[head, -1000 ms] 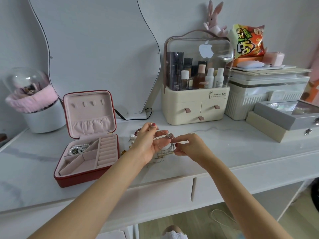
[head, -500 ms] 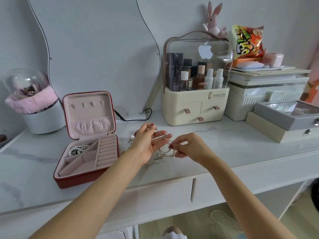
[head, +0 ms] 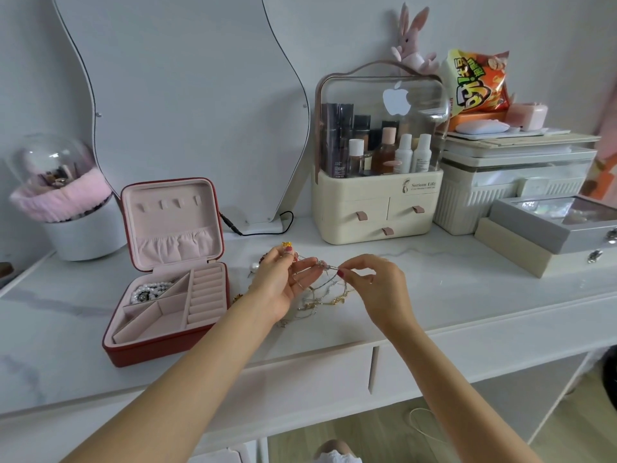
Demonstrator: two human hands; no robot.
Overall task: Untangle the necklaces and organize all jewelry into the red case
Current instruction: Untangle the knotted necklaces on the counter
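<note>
A tangle of thin gold and silver necklaces (head: 320, 294) hangs between my hands above the white marble table. My left hand (head: 282, 282) holds one side of the chains in its curled fingers. My right hand (head: 375, 285) pinches a strand at the knot between thumb and forefinger. The red jewelry case (head: 133, 350) stands open to the left, its pink lining showing. A pearl piece (head: 148, 291) lies in its back-left compartment. Small loose jewelry pieces (head: 255, 267) lie on the table behind my left hand, partly hidden.
A cream cosmetics organizer (head: 377, 208) stands behind the hands. Grey and beige boxes (head: 547, 238) sit at the right. A wavy mirror (head: 187, 95) with a black cable (head: 263, 228) leans at the back. A white pot with pink trim (head: 80, 228) stands far left.
My right hand has shifted slightly right, drawing the pinched strand out from the left hand. The lower part of the tangle hangs a little looser.
</note>
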